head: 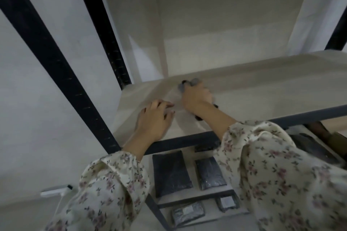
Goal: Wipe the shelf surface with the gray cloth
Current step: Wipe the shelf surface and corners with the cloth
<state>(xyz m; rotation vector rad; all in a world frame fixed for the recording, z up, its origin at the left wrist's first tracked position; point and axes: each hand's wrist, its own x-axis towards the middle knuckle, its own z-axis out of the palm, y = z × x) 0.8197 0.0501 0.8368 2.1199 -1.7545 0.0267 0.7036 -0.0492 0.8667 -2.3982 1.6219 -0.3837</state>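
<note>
A pale shelf point(262, 84) in a black metal rack point(56, 73) stands against a white wall. In the head view, your right hand point(196, 97) has its grip curled round the bunched gray cloth point(195, 81), mid-depth toward the shelf's left edge. Only gray tufts show past the fingers. Your left hand point(154, 120) lies spread flat near the front-left corner. You look mid-wipe. The next move, I'd judge, is a firm sweep toward the right end.

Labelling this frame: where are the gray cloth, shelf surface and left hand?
gray cloth point(195, 81): head view, its gray bunched end.
shelf surface point(272, 84): head view, bare board.
left hand point(153, 120): head view, back of hand.
</note>
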